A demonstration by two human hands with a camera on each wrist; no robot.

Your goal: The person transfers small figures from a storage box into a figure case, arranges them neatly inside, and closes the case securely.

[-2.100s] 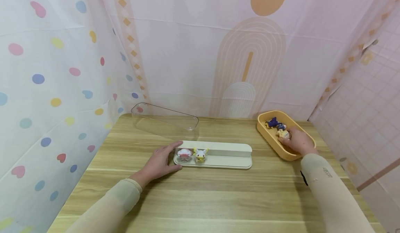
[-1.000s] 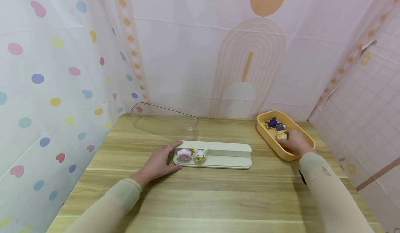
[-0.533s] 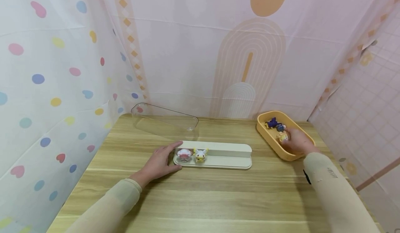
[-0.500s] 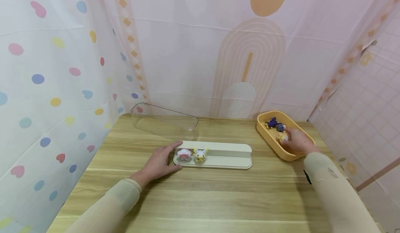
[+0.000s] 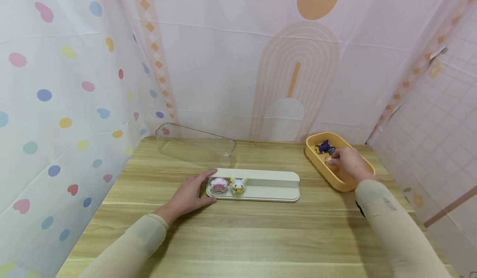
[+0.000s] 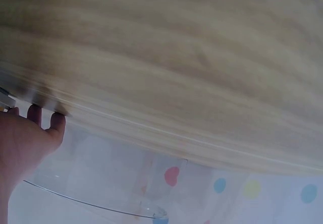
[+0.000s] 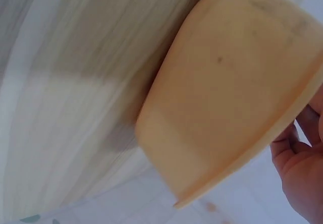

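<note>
My left hand [image 5: 188, 194] holds the left end of a cream display base [image 5: 273, 192], thumb at its front edge and index finger at its back corner. On the base stand a pink-and-white figurine [image 5: 220, 184] and, right of it, a white-and-yellow figurine [image 5: 238, 185] with pointed ears. My right hand [image 5: 350, 163] is inside a yellow-orange tray [image 5: 323, 167], fingertips pinching a pale yellow figurine [image 5: 329, 160] that the fingers mostly cover. Behind it in the tray lie a dark blue figurine [image 5: 325, 146] and a partly hidden grey-blue one [image 5: 333, 150]. In the right wrist view the tray wall hides the fingertips.
A clear plastic cover [image 5: 195, 145] stands at the back left of the wooden table [image 5: 238, 236], behind the display base. Printed curtains [image 5: 216, 71] hang along the back and both sides.
After working over the pale yellow figurine in the tray, my right hand has shifted slightly up and left, its fingers closing further over it. The left hand and base stay put.
</note>
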